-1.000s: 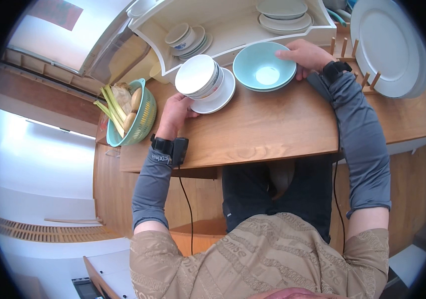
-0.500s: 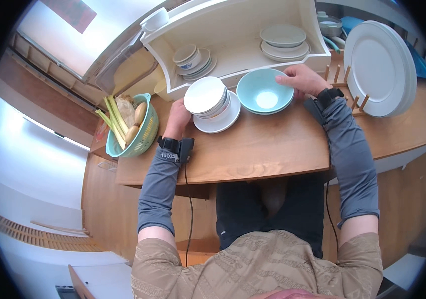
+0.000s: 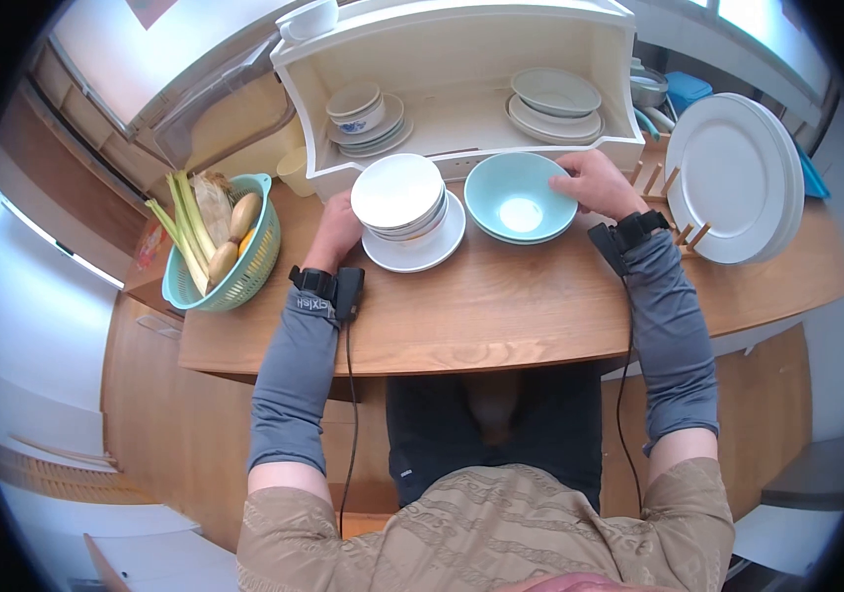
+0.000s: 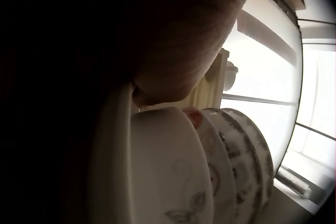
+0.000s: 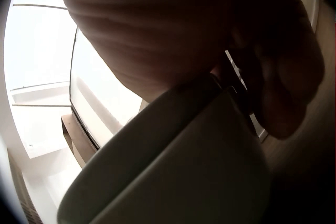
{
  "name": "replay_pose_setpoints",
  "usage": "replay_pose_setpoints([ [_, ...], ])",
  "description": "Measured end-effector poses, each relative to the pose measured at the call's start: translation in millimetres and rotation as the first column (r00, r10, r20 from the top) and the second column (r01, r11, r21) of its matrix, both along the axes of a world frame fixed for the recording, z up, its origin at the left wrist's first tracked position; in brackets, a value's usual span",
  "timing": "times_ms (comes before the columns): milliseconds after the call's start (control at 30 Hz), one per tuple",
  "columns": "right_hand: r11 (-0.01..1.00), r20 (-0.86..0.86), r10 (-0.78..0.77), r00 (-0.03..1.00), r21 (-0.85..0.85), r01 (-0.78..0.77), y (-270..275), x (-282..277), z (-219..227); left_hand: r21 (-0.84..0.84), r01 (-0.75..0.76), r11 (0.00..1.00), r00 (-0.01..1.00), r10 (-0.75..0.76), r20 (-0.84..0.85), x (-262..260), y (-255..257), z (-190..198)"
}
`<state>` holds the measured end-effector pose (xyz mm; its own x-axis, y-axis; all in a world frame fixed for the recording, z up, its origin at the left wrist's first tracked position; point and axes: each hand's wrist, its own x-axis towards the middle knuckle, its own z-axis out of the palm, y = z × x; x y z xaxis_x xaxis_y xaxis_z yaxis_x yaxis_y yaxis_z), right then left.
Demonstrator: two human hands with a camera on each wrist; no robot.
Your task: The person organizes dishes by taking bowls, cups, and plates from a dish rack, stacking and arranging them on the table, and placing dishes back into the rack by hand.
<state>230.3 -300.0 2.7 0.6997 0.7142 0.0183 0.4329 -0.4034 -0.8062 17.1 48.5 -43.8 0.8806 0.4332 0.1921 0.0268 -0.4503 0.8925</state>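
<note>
My left hand (image 3: 335, 234) grips the left rim of a white plate (image 3: 414, 260). A stack of several bowls (image 3: 398, 192) stands on that plate, white inside, with patterned sides showing in the left wrist view. Part of the left hand's fingers is hidden behind the stack. To the right are nested turquoise bowls (image 3: 521, 197), two rims showing. My right hand (image 3: 604, 185) pinches their right rim, thumb over the inner edge and fingers outside. The right wrist view shows the doubled bowl rim (image 5: 152, 135) right under the palm. Both groups sit close before the shelf.
A white shelf unit (image 3: 461, 49) at the back holds bowls and plates (image 3: 555, 99). On the left stands a turquoise basket (image 3: 256, 259) of vegetables. Large white plates (image 3: 728, 178) stand in a wooden rack (image 3: 651, 178) on the right. Cables hang from both wrists.
The head view has tilted up, so more of the shelf shows and the table appears lower. Both hands stay at the same dishes, which keep about their places on the table.
</note>
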Motion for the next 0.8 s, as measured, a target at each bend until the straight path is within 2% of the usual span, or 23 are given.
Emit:
replay_pose_setpoints([
  [100,0.999,0.111,-0.006,0.994,0.051,0.001,1,-4,-1,0.022,0.017,1.0,1.0,-0.018,0.015,0,2,-1],
  [167,0.981,0.328,-0.055,0.943,0.191,-0.009,2,-4,-4,-0.035,0.032,0.999,0.999,-0.03,0.038,1,2,-3],
  [233,0.973,0.367,-0.065,0.928,0.229,-0.022,4,4,-13,-0.089,0.05,0.995,0.997,-0.045,0.063,2,3,-3],
  [300,0.963,0.402,-0.078,0.912,0.268,-0.036,4,6,-12,-0.047,0.038,0.998,0.998,-0.036,0.056,3,5,-5],
  [367,0.96,0.079,-0.109,0.991,0.267,0.084,3,-1,-5,-0.036,0.042,0.998,0.997,-0.039,0.073,6,9,-9],
  [533,0.959,0.052,-0.108,0.993,0.268,0.09,1,-3,3,-0.001,0.033,0.999,0.997,-0.033,0.066,11,16,-16],
  [600,0.954,0.031,-0.131,0.991,0.275,0.118,3,0,7,-0.036,0.023,0.999,1.0,-0.024,-0.014,12,18,-17],
  [667,0.891,-0.097,-0.143,0.985,0.42,0.171,5,15,9,-0.015,0.029,0.999,0.999,-0.029,0.031,12,16,-17],
  [733,0.875,-0.134,-0.164,0.977,0.437,0.207,15,7,29,0.008,0.037,0.999,0.997,-0.038,0.075,15,17,-20],
  [800,0.881,-0.165,-0.131,0.977,0.432,0.191,31,28,42,0.035,0.033,0.999,0.996,-0.036,0.086,19,21,-24],
])
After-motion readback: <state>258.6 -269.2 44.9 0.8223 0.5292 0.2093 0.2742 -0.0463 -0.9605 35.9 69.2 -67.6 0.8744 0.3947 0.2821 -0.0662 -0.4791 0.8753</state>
